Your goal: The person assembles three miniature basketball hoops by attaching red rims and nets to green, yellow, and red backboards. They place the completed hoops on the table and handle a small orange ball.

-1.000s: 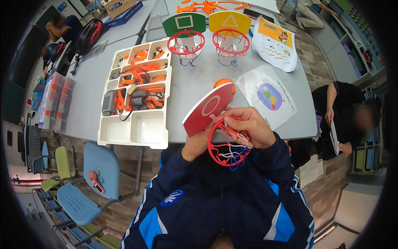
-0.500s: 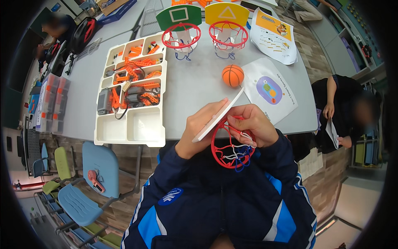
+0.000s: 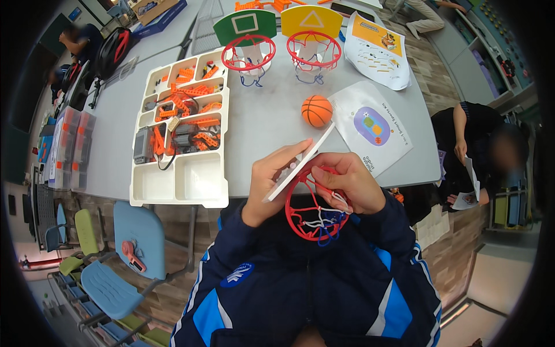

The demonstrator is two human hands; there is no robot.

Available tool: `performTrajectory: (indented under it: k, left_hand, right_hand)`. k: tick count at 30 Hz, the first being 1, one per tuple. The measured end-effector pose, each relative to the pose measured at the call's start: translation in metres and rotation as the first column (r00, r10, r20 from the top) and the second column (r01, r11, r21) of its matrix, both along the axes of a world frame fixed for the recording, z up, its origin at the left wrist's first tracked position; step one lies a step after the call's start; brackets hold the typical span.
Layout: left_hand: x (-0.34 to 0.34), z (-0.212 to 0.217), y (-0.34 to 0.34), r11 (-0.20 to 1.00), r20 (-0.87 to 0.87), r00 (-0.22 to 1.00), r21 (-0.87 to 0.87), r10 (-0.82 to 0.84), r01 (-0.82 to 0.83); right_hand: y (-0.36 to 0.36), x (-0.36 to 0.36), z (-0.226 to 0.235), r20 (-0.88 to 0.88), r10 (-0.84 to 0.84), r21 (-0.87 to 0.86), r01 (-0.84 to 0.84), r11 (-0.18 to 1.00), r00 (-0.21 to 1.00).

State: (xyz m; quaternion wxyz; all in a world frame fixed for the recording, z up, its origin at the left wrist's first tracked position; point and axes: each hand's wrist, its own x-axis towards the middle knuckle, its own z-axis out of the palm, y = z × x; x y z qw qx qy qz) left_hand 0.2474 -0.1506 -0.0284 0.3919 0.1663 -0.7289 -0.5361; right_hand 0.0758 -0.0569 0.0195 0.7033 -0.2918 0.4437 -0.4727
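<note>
A white toy backboard (image 3: 302, 164) rests tilted, nearly edge-on, in my left hand (image 3: 265, 184), whose fingers close behind it. Against its other face hangs a red hoop (image 3: 289, 222) with a white and blue net (image 3: 326, 217), just over my lap. My right hand (image 3: 359, 180) pinches the red hoop close to the board, with strands of net under its fingers. Its fingertips partly hide where hoop and board meet. A small orange basketball (image 3: 317, 111) lies on the table just beyond the board's top edge.
Two finished hoops with a green backboard (image 3: 245, 26) and a yellow backboard (image 3: 311, 22) stand farther back. A white sorting tray (image 3: 199, 179) of orange building parts sits left. Printed sheets (image 3: 384, 130) lie right. Another person (image 3: 483, 133) holds papers beyond the table's right edge.
The backboard and hoop have shifted slightly left and down in my hands, the hold unchanged. The person at the right has lowered their papers a little.
</note>
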Motion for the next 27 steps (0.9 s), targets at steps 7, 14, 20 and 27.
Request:
performTrajectory:
  k: [7,14,20,27]
  left_hand:
    - [0.02,0.025,0.004,0.89,-0.068,0.956,0.39,0.285,-0.237]
    - [0.009,0.036,0.03,0.967,-0.019,0.988,0.201,-0.156,0.157]
    - [0.018,0.039,0.033,0.968,-0.015,0.99,0.21,-0.139,0.139]
    - [0.016,0.026,0.042,0.935,-0.119,0.988,0.329,-0.099,0.133]
  right_hand:
    - [0.023,-0.024,0.009,0.049,0.1,0.052,-0.103,0.993,0.994]
    - [0.021,-0.018,0.022,-0.176,0.144,0.014,-0.144,0.99,0.974]
    - [0.02,-0.013,0.023,-0.179,0.211,0.088,-0.198,0.976,0.961]
    - [0.022,-0.012,0.019,-0.152,0.145,0.089,-0.133,0.987,0.978]
